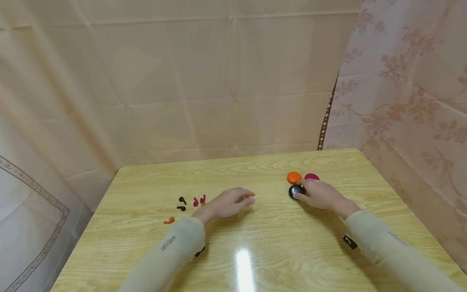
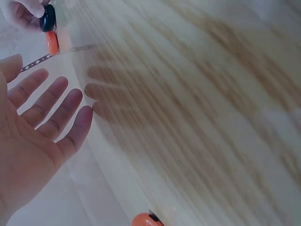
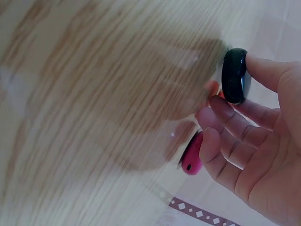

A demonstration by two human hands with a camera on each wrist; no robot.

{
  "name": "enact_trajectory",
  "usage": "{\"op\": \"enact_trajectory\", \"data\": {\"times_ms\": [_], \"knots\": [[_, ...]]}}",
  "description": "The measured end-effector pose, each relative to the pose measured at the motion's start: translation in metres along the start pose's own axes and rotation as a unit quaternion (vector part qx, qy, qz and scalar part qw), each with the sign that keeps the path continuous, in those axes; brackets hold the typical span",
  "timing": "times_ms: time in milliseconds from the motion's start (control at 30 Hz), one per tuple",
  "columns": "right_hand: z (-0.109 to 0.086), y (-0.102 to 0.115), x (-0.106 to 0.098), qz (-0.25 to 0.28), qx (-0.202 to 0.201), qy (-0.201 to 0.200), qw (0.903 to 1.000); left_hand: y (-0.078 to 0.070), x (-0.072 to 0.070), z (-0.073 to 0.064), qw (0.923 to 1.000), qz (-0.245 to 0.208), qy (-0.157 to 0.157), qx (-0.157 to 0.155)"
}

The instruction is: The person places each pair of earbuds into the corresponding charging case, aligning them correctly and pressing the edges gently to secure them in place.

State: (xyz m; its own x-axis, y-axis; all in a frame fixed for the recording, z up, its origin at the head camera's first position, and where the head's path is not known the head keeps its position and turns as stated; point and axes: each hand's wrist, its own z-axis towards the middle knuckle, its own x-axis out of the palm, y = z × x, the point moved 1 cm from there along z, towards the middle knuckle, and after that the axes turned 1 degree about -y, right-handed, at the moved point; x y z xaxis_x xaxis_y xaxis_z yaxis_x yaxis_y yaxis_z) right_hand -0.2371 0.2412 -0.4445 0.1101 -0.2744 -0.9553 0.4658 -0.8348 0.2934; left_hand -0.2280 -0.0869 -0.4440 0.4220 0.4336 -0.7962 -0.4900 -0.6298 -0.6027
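Head view: I see the right hand (image 1: 322, 194) pinching the black case (image 1: 294, 191) between thumb and fingers, presumably because its smooth, round shell offers no handle; it is just nearer me than the orange case (image 1: 294, 177), with the magenta case (image 1: 312, 177) near, at the table's (image 1: 219, 172) right. The left hand (image 1: 230, 202), fingers loosely extended, holds nothing. Black earbuds (image 1: 181, 208) and magenta earbuds (image 1: 196, 202) lie beside their own colour, perhaps for easy pairing. I count three cases, two black earbuds, two magenta, one orange earbud (image 1: 169, 220) and a half-hidden orange piece (image 1: 203, 204).
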Motion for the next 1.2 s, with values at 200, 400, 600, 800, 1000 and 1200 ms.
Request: {"op": "enact_trajectory", "data": {"times_ms": [200,400,600,800,1000,1200], "knots": [[0.007,0.010,0.004,0.012,-0.001,-0.007,0.9999,-0.004,0.002,0.007,1.0000,0.005,-0.001,0.002],[0.016,0.029,0.012,0.056,-0.024,-0.017,0.9980,-0.007,0.005,0.019,0.9998,-0.014,0.002,-0.015],[0.028,0.053,0.025,0.070,-0.055,-0.026,0.9957,-0.010,0.012,0.030,0.9982,-0.055,0.014,-0.019],[0.037,0.073,0.035,0.069,-0.091,-0.014,0.9934,-0.011,0.013,0.033,0.9984,-0.050,0.026,0.006],[0.039,0.078,0.037,0.088,-0.085,0.000,0.9925,-0.007,0.013,0.031,0.9992,-0.004,0.035,0.016],[0.034,0.078,0.041,0.099,-0.077,0.012,0.9920,-0.011,0.017,0.030,0.9951,0.077,0.051,0.037]]}}
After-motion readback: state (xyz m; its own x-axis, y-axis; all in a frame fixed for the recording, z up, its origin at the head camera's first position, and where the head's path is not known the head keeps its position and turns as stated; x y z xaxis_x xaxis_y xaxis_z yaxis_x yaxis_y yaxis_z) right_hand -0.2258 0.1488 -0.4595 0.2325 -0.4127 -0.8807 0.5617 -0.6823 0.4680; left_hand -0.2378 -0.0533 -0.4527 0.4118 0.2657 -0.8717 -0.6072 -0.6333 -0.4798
